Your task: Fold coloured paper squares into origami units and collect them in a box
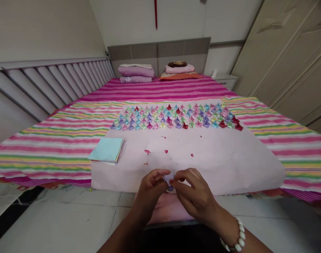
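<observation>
Near the front edge of the bed, a small lavender folded paper piece (169, 180) is pinched between my two hands. My left hand (153, 188) grips its left side with thumb and fingers. On the other side, my right hand (194, 191), with a white bead bracelet at the wrist, closes thumb and fingertips on it. The fingers partly cover the piece, so its full shape is hidden. Beyond the hands, several rows of colourful folded paper pieces (178, 123) stand on a pale pink sheet (229, 158).
A stack of square paper (107, 149), light blue on top, lies at the sheet's left. Small red scraps (147, 151) are scattered mid-sheet. Striped bedding (57, 133) surrounds the sheet. Folded purple bedding (136, 72) and a pink pile (179, 69) rest by the headboard.
</observation>
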`<state>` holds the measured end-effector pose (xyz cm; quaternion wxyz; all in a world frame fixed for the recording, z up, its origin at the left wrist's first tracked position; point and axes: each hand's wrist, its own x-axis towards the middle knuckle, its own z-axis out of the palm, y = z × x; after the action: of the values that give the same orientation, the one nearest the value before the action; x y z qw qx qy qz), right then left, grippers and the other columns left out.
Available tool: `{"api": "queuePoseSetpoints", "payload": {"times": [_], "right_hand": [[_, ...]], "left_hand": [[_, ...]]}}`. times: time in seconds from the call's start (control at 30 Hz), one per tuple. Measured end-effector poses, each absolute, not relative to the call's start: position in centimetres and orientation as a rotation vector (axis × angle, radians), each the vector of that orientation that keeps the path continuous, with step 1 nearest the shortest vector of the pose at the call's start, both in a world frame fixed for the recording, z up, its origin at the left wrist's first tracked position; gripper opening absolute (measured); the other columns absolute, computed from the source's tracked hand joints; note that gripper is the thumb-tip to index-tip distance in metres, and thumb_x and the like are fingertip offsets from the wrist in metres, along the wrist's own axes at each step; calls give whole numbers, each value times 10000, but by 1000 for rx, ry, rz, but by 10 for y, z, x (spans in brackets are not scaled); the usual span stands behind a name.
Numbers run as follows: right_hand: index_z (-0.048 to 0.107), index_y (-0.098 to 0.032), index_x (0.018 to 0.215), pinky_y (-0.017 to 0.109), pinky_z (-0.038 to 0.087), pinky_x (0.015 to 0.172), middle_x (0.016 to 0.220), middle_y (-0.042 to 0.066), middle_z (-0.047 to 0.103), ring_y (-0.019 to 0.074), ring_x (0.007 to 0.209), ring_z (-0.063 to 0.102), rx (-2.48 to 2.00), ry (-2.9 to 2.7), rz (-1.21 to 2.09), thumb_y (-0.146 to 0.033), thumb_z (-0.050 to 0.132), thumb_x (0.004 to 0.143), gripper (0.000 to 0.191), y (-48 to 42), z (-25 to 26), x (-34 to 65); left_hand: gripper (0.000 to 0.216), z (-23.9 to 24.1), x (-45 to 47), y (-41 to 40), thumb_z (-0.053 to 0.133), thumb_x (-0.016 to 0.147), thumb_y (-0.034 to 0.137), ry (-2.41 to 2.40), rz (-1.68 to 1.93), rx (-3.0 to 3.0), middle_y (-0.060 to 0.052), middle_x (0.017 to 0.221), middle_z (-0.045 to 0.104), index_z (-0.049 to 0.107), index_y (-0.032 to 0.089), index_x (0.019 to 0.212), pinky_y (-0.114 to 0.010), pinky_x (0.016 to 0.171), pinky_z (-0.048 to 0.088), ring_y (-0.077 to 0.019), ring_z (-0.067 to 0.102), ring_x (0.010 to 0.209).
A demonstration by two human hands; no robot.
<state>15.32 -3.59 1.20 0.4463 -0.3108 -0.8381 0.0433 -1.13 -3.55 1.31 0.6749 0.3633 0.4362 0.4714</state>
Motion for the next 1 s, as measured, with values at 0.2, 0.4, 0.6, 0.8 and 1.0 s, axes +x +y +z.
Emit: {"api": "queuePoseSetpoints", "payload": {"times": [0.2,0.4,0.6,0.8,1.0], "right_hand": [[602,-123,928,317,438,604,797,94,589,174,708,483,-670,-2261,-34,-34,455,874,180,-35,19,157],[591,-179,942,272,450,594,819,54,607,151,687,534,-704,-2346,133,-108,426,928,181,-34,20,163],[611,-203,1010,260,498,620,921,70,626,156,738,586,-729,-2265,300,-97,474,903,204,-33,17,167],[613,-195,1081,335,535,735,1048,119,566,211,929,595,-722,-1914,505,-80,506,841,287,-39,12,160],[605,-181,810,258,494,569,658,-11,580,133,603,572,-1050,-1309,1133,-331,743,721,223,-46,13,141]], "left_hand": [[297,15,-14,-37,684,624,93,975,1022,809,13,637,678,693,152,915,-246,679,463,-106,608,624],[282,18,-17,-37,681,654,115,1014,970,864,-1,660,687,728,160,929,-233,667,438,-105,589,650],[273,21,-19,-37,709,693,201,1018,962,885,-35,788,724,727,159,963,-238,675,452,-123,611,719],[352,27,-15,-39,765,669,281,1070,1024,924,-16,722,716,697,158,992,-244,659,490,-127,632,681],[403,33,-12,-44,718,727,298,1120,1089,1053,-50,832,735,623,169,1097,-305,722,523,-191,673,792]]}}
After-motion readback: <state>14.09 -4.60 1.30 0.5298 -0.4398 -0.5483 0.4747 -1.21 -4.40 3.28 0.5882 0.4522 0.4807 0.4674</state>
